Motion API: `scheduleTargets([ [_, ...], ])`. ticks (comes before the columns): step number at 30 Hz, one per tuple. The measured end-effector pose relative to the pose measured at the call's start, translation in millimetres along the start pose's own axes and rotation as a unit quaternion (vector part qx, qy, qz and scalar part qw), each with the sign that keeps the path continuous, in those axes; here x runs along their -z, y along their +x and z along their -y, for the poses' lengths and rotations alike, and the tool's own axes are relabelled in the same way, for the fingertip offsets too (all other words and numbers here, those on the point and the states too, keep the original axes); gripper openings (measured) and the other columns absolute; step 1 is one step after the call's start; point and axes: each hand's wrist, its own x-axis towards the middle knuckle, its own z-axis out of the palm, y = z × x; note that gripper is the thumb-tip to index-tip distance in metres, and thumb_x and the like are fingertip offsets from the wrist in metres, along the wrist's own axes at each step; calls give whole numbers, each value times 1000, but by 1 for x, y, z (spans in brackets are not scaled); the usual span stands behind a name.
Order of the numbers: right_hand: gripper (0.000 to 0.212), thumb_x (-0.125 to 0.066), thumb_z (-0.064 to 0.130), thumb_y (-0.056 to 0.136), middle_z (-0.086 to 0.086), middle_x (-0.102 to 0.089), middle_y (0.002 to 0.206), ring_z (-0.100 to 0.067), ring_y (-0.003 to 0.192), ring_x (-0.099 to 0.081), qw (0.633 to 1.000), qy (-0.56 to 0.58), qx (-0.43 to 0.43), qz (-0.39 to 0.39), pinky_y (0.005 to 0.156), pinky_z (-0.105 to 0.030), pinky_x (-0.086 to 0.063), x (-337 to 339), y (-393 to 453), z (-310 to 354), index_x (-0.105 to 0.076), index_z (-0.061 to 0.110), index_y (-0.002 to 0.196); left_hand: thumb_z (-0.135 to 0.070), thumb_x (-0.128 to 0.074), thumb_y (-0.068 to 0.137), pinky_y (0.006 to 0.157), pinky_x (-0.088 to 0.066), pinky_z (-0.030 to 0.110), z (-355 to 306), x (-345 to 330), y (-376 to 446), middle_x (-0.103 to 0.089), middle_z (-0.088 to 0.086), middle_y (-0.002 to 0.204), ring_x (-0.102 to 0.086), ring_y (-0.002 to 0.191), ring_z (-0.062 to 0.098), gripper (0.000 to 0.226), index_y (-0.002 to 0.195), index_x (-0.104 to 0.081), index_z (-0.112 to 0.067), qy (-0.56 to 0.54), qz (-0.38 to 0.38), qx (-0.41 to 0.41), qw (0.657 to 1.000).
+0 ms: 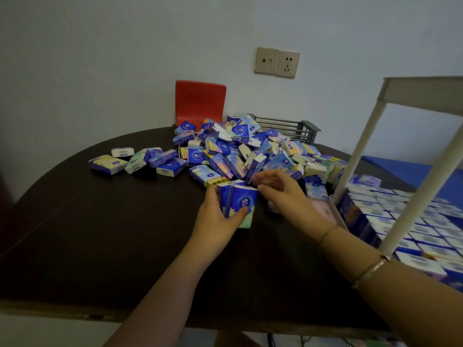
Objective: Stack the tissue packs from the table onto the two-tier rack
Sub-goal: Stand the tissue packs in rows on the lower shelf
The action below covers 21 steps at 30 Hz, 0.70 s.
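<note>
Two bare forearms reach in from the near edge of the dark, smooth, round-edged table (87, 234); the right one wears a thin metal bangle (370, 270). Just short of the heap, the left hand (218, 216) grips a small bundle of upright tissue packs (239, 204), thumb across the glossy blue-and-white front wrapper, fingers curled behind. The right hand (280, 189), fingers loosely bent and part-spread, touches the bundle's top right corner and the heap's near edge; whether it pinches a pack cannot be told.

The heap of loose tissue packs (240, 151) is a jumble of soft rectangular plastic-wrapped packets in blue, white and pastel tints, with a few strays (135, 161) lying flat to its left. Behind the heap stand a red plastic chair back (199, 103) and a grey metal bar rack (290, 127); wall sockets (276, 61) sit above. Right of the heap, the white two-tier rack (350, 156) rises on round posts, its lower tier packed with neat rows of packs (406, 216).
</note>
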Motion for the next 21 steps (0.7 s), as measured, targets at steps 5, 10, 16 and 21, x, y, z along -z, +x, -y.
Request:
scheduleTargets([
  [5, 47, -56, 12, 85, -12, -56, 122, -29, 118, -47, 913, -393, 58, -94, 94, -34, -39, 15, 43, -38, -46, 14, 131, -21, -70, 84, 61, -38, 2, 5, -2, 3, -50, -12, 114, -51, 83, -10, 57, 128, -34, -27, 33, -39, -15, 999],
  [10, 45, -57, 31, 88, -12, -52, 130, -33, 126, -37, 867, -494, -8, -68, 98, -42, -39, 12, 58, -50, -46, 19, 130, -17, -67, 86, 69, -43, 7, 8, -2, 3, -48, -8, 128, -54, 100, -2, 67, 137, -24, -24, 17, -24, -18, 999],
  [16, 30, -63, 30, 81, -9, -58, 105, -27, 97, -56, 933, -341, 19, -115, 80, -39, -48, 12, 49, -30, -54, 16, 106, -15, -66, 87, 75, -42, 9, 10, -1, 6, -46, 1, 139, -51, 115, 6, 60, 131, -26, -20, 13, -40, -18, 999],
  [21, 20, -62, 31, 86, 3, -56, 92, -10, 83, -53, 960, -258, 77, -84, 68, -22, -41, 29, 5, 11, -57, 17, 99, -10, -66, 86, 86, -46, 13, -2, -1, -6, -48, -2, 136, -54, 110, -3, 55, 125, -29, -24, 1, 11, -40, 999],
])
